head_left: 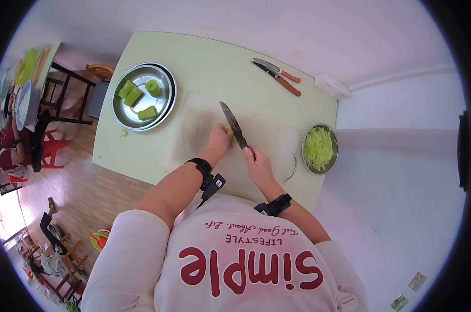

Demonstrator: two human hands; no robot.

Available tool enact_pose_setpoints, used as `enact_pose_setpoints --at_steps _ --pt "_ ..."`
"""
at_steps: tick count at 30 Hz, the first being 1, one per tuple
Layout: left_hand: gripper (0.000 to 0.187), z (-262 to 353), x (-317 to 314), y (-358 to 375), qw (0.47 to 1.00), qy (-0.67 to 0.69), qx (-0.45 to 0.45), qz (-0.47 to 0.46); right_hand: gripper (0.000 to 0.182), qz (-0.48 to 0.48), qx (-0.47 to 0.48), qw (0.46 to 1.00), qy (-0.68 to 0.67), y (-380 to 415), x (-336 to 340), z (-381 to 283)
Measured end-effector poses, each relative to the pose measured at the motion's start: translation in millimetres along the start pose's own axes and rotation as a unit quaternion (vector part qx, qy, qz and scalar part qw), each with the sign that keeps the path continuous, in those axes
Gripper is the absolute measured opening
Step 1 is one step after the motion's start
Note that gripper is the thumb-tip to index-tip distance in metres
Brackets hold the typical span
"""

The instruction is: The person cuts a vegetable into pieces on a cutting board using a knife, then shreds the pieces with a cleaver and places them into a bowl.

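Observation:
Over the white cutting board [194,112], my right hand [260,165] is wrapped round the handle of a dark-bladed knife [233,124]. The blade points up and to the left. My left hand [221,139] is closed on a green vegetable piece [234,136], just left of the blade. Most of that piece is hidden by the fingers and the knife. Several thick green chunks [133,96] lie in a metal tray [118,112] left of the board. To the right, a metal bowl [335,156] holds pale green shreds [317,148].
Two more knives [281,77] lie at the table's back edge, near a white power socket [330,86] by the wall. Small green scraps [123,133] are below the tray. At far left, a person [12,156] is beside another table, near a red stool [51,149].

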State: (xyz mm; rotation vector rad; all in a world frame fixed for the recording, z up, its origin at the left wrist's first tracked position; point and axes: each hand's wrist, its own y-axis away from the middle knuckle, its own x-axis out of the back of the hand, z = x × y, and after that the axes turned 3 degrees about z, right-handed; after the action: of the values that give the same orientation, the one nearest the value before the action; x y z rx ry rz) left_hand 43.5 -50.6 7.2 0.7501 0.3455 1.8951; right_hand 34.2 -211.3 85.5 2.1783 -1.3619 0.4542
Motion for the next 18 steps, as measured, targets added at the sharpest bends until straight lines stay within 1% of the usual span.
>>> enact_pose_setpoints --at_steps 7,10,18 --pt "0.018 -3 -1 -2 1.0 0.001 0.001 0.001 0.038 -0.003 -0.015 1.0 -0.001 1 -1 -2" --pt "0.016 -6 -3 -4 1.0 -0.019 -0.017 0.004 0.039 -0.012 -0.028 0.999 0.027 1 0 -5" --pt "0.015 -2 0 -1 1.0 -0.014 -0.019 -0.005 0.039 -0.021 -0.033 0.998 0.046 -2 2 -10"
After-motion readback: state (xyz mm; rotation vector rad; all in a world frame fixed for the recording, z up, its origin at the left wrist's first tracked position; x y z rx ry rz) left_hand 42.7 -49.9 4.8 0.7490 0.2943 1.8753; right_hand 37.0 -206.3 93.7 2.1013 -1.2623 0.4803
